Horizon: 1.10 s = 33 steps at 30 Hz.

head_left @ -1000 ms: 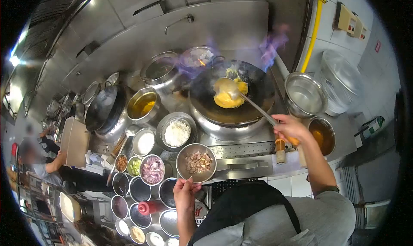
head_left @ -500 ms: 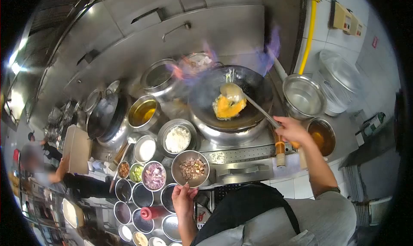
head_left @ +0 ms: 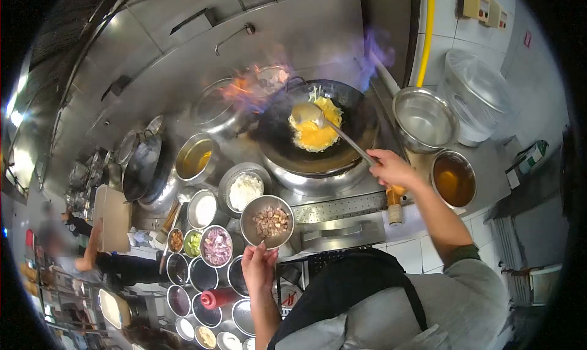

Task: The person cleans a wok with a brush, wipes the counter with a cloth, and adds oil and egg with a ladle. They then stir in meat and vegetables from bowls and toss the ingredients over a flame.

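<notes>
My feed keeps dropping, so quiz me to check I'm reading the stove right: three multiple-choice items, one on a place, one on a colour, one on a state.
1. The ladle reaches into:
A) the wok, at the egg
B) the rice bowl
C) the sink

2. The squeeze bottle is:
A) green
B) red
C) white

3. The left hand is:
A) hanging free
B) gripping the wok
C) holding the bowl of chopped meat

Answers:
1 A, the right hand holds the handle and the scoop lies at the yellow egg.
2 B, its body is plainly red.
3 C, its fingers close on the bowl's near rim.
</notes>
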### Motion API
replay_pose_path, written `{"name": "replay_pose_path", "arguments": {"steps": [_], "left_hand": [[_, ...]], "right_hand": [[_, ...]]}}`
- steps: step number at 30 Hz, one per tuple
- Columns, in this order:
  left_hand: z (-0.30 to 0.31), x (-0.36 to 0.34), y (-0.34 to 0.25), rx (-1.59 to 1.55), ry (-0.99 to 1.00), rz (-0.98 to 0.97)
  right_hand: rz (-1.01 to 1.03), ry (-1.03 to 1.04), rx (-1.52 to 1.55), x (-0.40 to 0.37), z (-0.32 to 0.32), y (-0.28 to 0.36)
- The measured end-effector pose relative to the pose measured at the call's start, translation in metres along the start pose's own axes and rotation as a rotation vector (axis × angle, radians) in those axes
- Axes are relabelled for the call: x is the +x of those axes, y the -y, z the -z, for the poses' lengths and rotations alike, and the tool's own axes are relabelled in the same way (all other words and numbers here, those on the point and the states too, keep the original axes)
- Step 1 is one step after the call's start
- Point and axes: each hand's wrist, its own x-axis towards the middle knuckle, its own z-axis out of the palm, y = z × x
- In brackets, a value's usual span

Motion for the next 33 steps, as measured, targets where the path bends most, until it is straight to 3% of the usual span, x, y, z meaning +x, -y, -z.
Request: {"name": "replay_pose_path", "arguments": {"steps": [1, 4, 10, 12, 14, 17, 20, 23, 24, 26, 28, 32, 33], "left_hand": [[-0.005, 0.003, -0.003, 0.019, 0.001, -0.01], [-0.016, 0.024, -0.01, 0.091, 0.002, -0.072], [-0.084, 0.109, -0.029, 0.304, 0.1, -0.23], [-0.117, 0.134, -0.036, 0.374, 0.094, -0.297], [-0.151, 0.161, -0.038, 0.639, 0.082, -0.44], [-0.198, 0.185, -0.04, 1.068, 0.056, -0.63], [-0.238, 0.228, -0.034, 1.414, 0.057, -1.159], [-0.276, 0.245, -0.012, 1.324, 0.019, -1.345], [-0.281, 0.252, -0.002, 1.539, 0.096, -1.154], [-0.286, 0.261, 0.01, 1.831, 0.264, -1.179], [-0.289, 0.281, 0.01, 1.648, 0.038, -1.279], [-0.292, 0.254, 0.016, 1.785, 0.178, -1.189], [-0.284, 0.259, 0.018, 1.563, 0.091, -1.33]], "right_hand": [[0.004, 0.098, 0.166, 0.0, 0.011, -0.022], [-0.079, 0.114, 0.097, -0.029, 0.05, -0.012], [0.119, -0.108, -0.153, 0.011, 0.002, -0.016], [0.05, 0.039, -0.066, -0.015, 0.029, -0.01], [0.07, 0.099, -0.071, -0.03, 0.056, -0.033], [0.216, -0.087, -0.536, -0.05, 0.065, -0.027], [0.236, -0.169, -0.535, -0.069, 0.083, -0.011], [0.239, -0.167, -0.612, -0.078, 0.098, -0.009], [0.232, -0.167, -0.646, -0.078, 0.101, -0.007], [0.267, -0.181, -0.666, -0.075, 0.104, -0.012], [0.284, -0.193, -0.659, -0.069, 0.106, -0.018], [0.281, -0.166, -0.642, -0.048, 0.104, -0.032], [0.286, -0.164, -0.644, -0.039, 0.103, -0.033]]}}
